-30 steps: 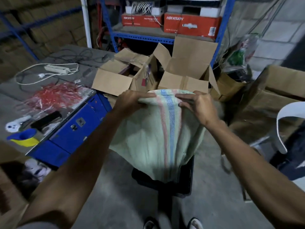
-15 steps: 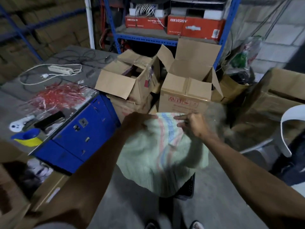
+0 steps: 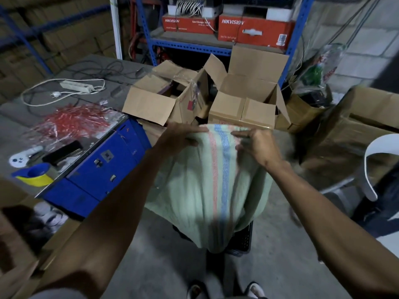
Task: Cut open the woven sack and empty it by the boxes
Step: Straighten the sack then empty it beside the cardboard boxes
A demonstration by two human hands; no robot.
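Head view: boxes [image 3: 241,108] behind sack [image 3: 207,186]

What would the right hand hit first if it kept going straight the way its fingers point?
The right hand points left along the sack top; it would likely meet the left hand first, though depth is uncertain.

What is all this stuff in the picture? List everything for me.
woven sack: one, pale green with red and blue stripes, held up at centre
black crate: one, under the sack
cardboard boxes: two open, brown, behind the sack
red boxes: two, on the blue shelf
power strip: one, white, on the grey table
red strips: a pile, on the table
tape roll: one, blue and yellow, at the table's near edge
blue cabinet: one, left of the sack
left hand: grips the sack's top
right hand: grips the sack's top
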